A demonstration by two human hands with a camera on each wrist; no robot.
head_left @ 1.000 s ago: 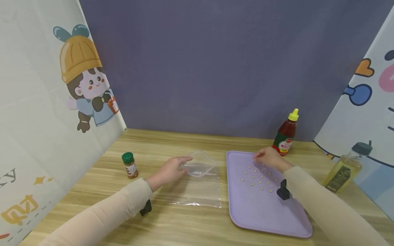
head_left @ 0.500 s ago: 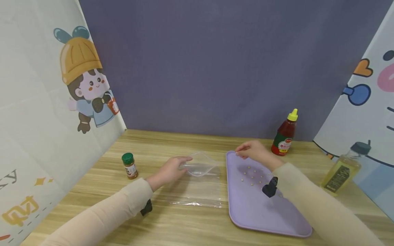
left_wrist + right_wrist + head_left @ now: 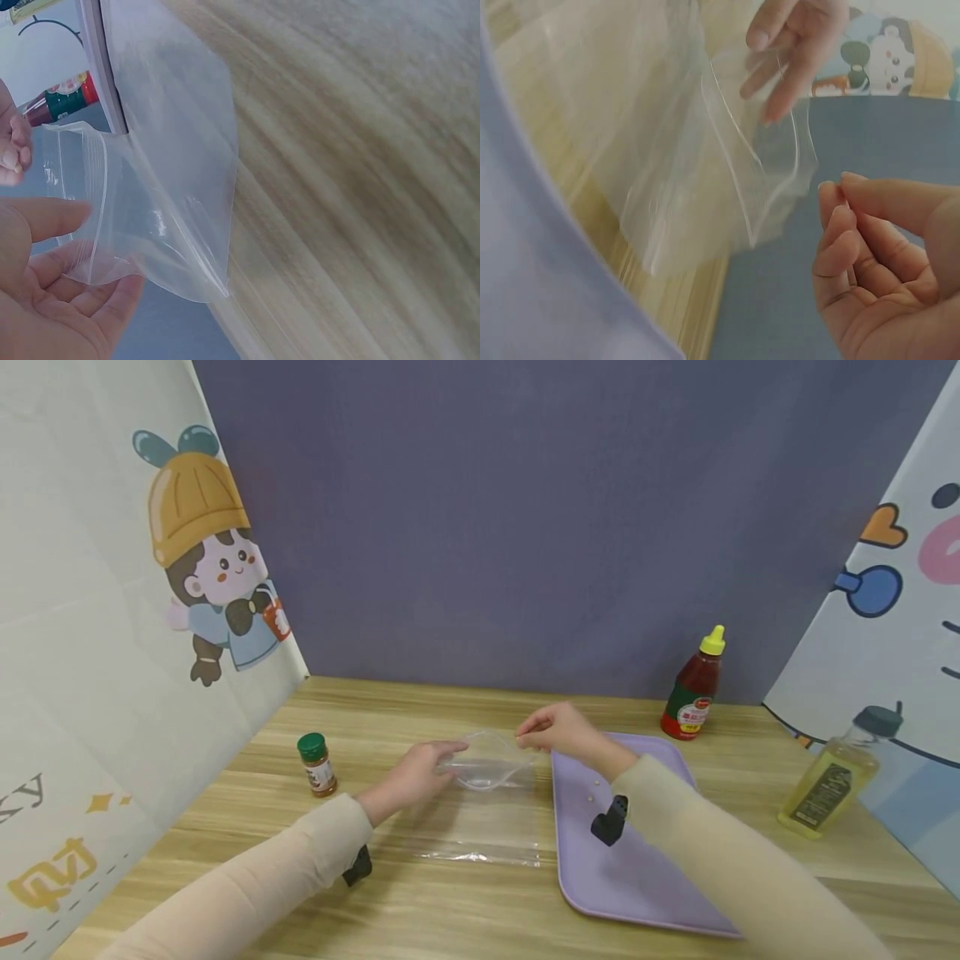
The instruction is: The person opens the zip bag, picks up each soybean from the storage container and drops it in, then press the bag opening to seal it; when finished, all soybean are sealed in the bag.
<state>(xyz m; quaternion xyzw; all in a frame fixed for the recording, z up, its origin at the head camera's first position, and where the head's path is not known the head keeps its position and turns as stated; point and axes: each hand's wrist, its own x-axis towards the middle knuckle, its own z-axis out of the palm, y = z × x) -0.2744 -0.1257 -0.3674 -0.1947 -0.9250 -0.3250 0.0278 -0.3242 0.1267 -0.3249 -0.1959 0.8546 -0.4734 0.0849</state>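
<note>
A clear zip bag [image 3: 480, 827] lies on the wooden table with its mouth raised and gaping. My left hand [image 3: 415, 779] holds the bag at its mouth; in the left wrist view the thumb and curled fingers lie about the plastic near the zip strip. My right hand [image 3: 566, 733] is at the other side of the mouth, with thumb and forefinger [image 3: 874, 199] pinched together. A tiny pale yellow bean shows at those fingertips in the head view. Similar small beans [image 3: 591, 799] lie on the purple tray [image 3: 637, 893], most of them hidden behind the right wrist.
A spice jar with a green lid [image 3: 317, 765] stands left of the bag. Behind the tray is a red sauce bottle [image 3: 692, 693], and an oil bottle [image 3: 828, 781] stands to its right. A dark cloth wall [image 3: 495, 527] closes off the table's back.
My right hand has lifted from over the tray and moved left to the bag's mouth, fingertips still pinched. The left hand and the bag have stayed in place.
</note>
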